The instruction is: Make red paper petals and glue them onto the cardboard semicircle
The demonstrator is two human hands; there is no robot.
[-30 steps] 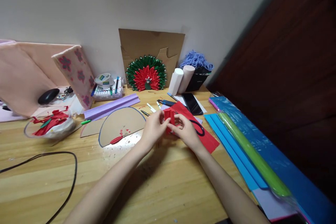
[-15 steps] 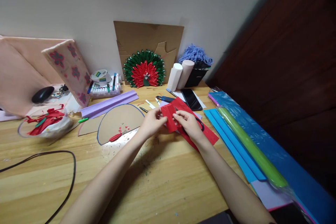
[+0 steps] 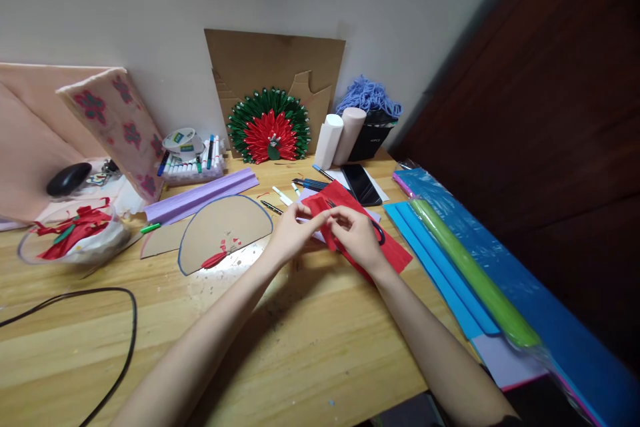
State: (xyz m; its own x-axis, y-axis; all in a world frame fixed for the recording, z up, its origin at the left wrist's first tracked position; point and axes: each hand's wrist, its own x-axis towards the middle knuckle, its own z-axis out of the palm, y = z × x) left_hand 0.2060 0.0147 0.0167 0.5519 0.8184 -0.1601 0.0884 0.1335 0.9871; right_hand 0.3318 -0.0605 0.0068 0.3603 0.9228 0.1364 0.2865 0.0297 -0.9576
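Both hands meet over a sheet of red crepe paper [image 3: 395,250] lying on the wooden table. The thumb and fingers of my left hand [image 3: 295,232] pinch a small red paper piece [image 3: 329,239] at its left side. My right hand [image 3: 354,233] pinches the same piece from the right, its fingertips touching my left thumb. Most of the piece is hidden behind my fingers. Scissors [image 3: 381,233] with a dark handle lie on the red sheet, partly covered by my right hand. A cardboard half-round [image 3: 227,223] with a blue edge lies to the left, bearing red scraps.
A green and red paper peacock [image 3: 273,137] leans against cardboard [image 3: 275,53] at the wall. A phone [image 3: 361,185] lies behind the red sheet. Rolled blue and green papers [image 3: 470,273] line the right side. A bowl of red scraps [image 3: 75,233] and a black cable [image 3: 134,327] are left.
My hands have come together, with the fingertips now meeting, and the small red piece has turned so that less of it shows. The whole view has shifted slightly.
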